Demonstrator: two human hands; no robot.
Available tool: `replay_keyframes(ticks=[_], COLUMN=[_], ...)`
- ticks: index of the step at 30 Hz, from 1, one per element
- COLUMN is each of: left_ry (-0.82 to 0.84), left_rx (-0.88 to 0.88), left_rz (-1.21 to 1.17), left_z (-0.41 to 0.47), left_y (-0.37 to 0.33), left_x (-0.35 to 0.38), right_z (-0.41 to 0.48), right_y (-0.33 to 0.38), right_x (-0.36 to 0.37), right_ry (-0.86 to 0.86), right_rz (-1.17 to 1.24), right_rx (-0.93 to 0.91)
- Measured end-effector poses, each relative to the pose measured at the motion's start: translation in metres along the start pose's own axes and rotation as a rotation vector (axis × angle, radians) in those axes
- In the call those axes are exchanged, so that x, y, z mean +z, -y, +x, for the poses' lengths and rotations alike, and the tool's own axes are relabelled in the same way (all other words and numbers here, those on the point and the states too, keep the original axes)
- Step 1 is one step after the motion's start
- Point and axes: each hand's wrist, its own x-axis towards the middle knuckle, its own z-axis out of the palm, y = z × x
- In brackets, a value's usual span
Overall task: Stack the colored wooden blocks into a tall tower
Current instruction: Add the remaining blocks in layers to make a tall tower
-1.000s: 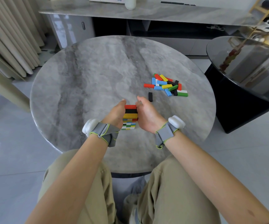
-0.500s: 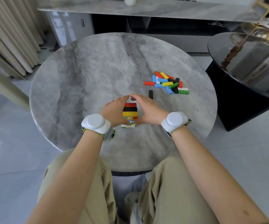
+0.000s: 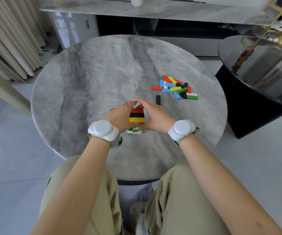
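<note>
Where a person sits looking down past their own knees, a round grey marble counter fills the middle of the view. To its right stands a glossy black side table, and pale curtains hang at the far left. Legs in khaki trousers frame the near edge.

Both bare forearms reach in to the tower, which stands near the front of the counter, about midway across. The left hand and the right hand cup it from either side. Their fingers curve round its walls and the fingertips nearly meet behind it.

The tower's top layer shows a red, a black and a yellow block side by side. White, green, yellow and blue ends show at its base.

Each wrist carries a white round device, one on the left wrist and one on the right.

A loose pile of coloured blocks lies well to the right of the tower. A single black block lies between the pile and the right hand.
</note>
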Motion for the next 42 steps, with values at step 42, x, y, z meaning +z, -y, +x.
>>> replay_keyframes(ticks=[42], left_ry=[0.005], left_rx=[0.194], left_rz=[-0.225], left_z=[0.041], left_y=[-0.066], left_x=[-0.020], right_z=[0.025], right_y=[-0.112], right_x=[-0.016], right_ry=[-0.096], right_rz=[0.106], right_rx=[0.603])
